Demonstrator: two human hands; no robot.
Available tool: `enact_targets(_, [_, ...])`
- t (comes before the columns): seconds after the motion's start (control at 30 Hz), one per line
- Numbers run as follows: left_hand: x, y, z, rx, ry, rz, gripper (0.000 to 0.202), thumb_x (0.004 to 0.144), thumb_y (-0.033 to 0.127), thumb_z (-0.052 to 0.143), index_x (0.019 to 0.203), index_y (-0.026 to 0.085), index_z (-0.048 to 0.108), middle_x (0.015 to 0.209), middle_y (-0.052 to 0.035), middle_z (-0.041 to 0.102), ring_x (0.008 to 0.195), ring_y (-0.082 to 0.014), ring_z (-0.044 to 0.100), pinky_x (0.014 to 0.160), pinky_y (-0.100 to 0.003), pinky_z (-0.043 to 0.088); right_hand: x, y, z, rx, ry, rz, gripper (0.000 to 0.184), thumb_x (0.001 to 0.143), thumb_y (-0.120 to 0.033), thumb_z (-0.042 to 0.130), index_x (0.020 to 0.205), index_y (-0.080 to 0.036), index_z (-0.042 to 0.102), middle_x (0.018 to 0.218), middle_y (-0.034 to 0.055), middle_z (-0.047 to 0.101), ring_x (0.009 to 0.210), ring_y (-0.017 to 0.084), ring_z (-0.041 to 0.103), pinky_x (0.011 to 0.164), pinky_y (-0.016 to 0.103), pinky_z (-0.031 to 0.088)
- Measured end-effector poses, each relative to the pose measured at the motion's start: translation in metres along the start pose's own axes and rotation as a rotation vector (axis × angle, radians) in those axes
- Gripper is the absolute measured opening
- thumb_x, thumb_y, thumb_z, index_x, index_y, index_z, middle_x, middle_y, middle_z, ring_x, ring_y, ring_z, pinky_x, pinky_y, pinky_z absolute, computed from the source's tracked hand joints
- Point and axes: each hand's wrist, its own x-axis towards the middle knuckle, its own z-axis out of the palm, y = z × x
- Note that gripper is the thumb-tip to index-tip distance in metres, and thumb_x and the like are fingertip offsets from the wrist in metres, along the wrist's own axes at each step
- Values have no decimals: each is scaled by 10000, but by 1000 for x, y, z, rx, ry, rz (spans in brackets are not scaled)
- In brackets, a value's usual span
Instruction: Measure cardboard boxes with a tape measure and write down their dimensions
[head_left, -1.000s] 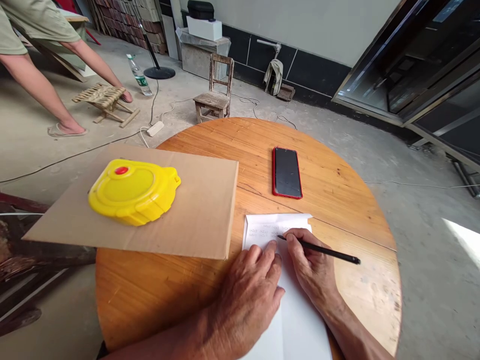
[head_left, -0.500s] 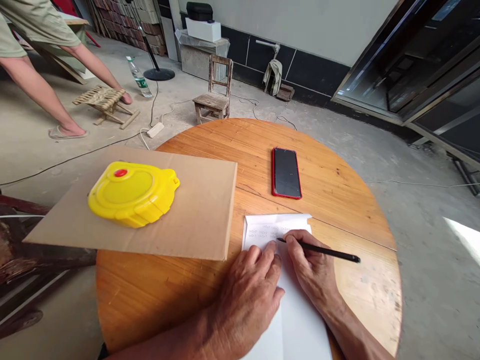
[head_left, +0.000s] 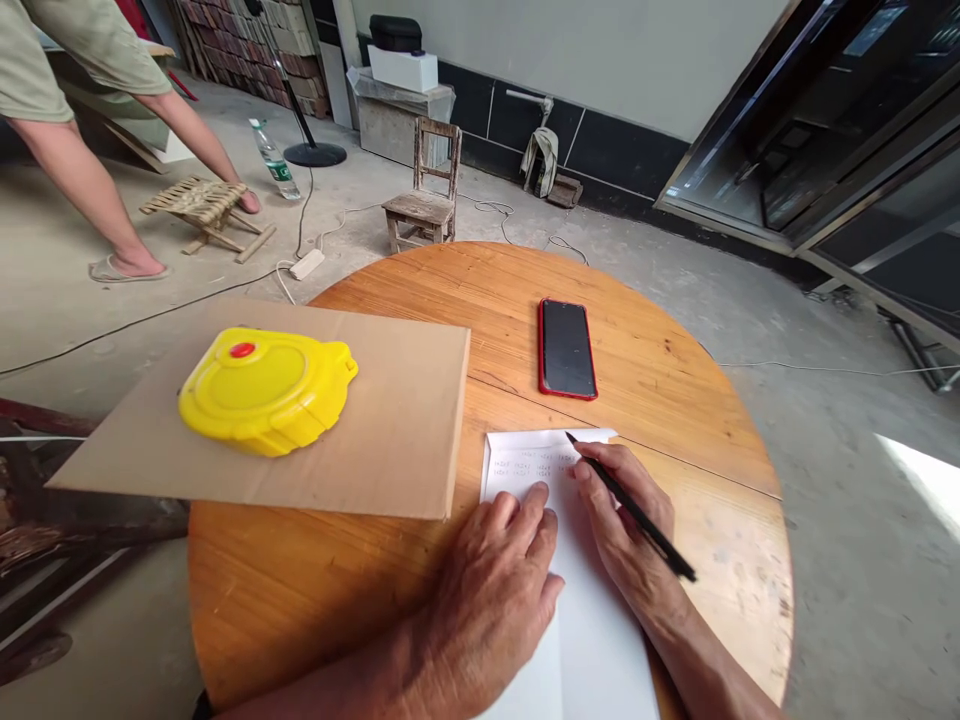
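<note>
A sheet of white paper [head_left: 585, 640] with rows of small handwriting near its top lies on the round wooden table. My left hand [head_left: 499, 590] rests on the paper's left side, fingers stretched forward and a fingertip just below the writing. In my right hand [head_left: 634, 520] is a black pen [head_left: 637, 515], pinched between thumb and fingers. The pen's tip points up and left, over the top part of the sheet; whether it touches the paper I cannot tell. Beyond the sheet lies a phone [head_left: 568, 348] in a red case, screen dark.
A yellow case with a red button [head_left: 266, 390] sits on a cardboard sheet [head_left: 397, 420] that overhangs the table's [head_left: 697, 440] left edge. Past the table stand a small wooden chair [head_left: 424, 200], a folding stool [head_left: 196, 205], a water bottle [head_left: 276, 162] and a person's legs [head_left: 79, 180].
My right hand has turned the pen, so its tip now points farther up the paper and its back end hangs lower. My left hand stays on the sheet. The view has shifted slightly.
</note>
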Motion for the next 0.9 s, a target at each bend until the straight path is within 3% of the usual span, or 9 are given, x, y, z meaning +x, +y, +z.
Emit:
enact_targets(0.13, [1, 0, -2, -3, 14, 4, 365, 922, 264, 580, 1267, 152, 545, 1437, -91, 496, 1078, -273, 517, 946, -444, 487, 1, 1, 0, -134, -64, -53, 207, 955, -275, 537, 1128, -249, 647, 996, 46, 694, 873, 193, 662, 804, 328, 529])
enact_targets(0.3, [3, 1, -4, -3, 12, 0, 348, 886, 211, 610, 1225, 148, 567, 1431, -93, 500, 1112, -276, 510, 978, -439, 477, 3, 2, 4, -99, -17, -28, 204, 971, -307, 527, 1113, -215, 641, 1023, 63, 718, 888, 193, 679, 811, 324, 543])
enact_targets(0.47, [-1, 6, -5, 19, 9, -16, 369, 879, 244, 615, 1235, 154, 581, 1453, -102, 484, 1147, -289, 505, 1007, -456, 465, 1, 4, 7, -232, 30, -209, 199, 987, -265, 484, 1123, -211, 620, 1047, 74, 722, 908, 191, 692, 819, 317, 540])
enact_targets(0.6, [-28, 12, -7, 70, -26, 27, 447, 847, 275, 652, 1264, 127, 589, 1451, -153, 488, 1239, -329, 485, 1057, -489, 427, -1, 6, 10, -303, 24, -299, 233, 983, -220, 435, 1135, -211, 613, 1061, 89, 713, 898, 209, 699, 779, 322, 540])
enact_targets(0.73, [-71, 11, -1, 70, -26, 26, 514, 861, 318, 632, 1351, 188, 547, 1516, -103, 439, 1398, -304, 375, 1146, -461, 352, 3, 7, 10, -321, 7, -357, 265, 959, -171, 408, 1140, -198, 599, 1077, 105, 710, 946, 230, 694, 798, 338, 540])
enact_targets(0.9, [-98, 6, 17, 143, 52, -8, 577, 837, 241, 611, 1404, 229, 504, 1563, -73, 373, 1441, -287, 331, 1156, -459, 353, 5, 7, -15, -367, -82, -408, 322, 901, -128, 430, 1169, -210, 590, 1065, 72, 725, 917, 212, 700, 780, 306, 543])
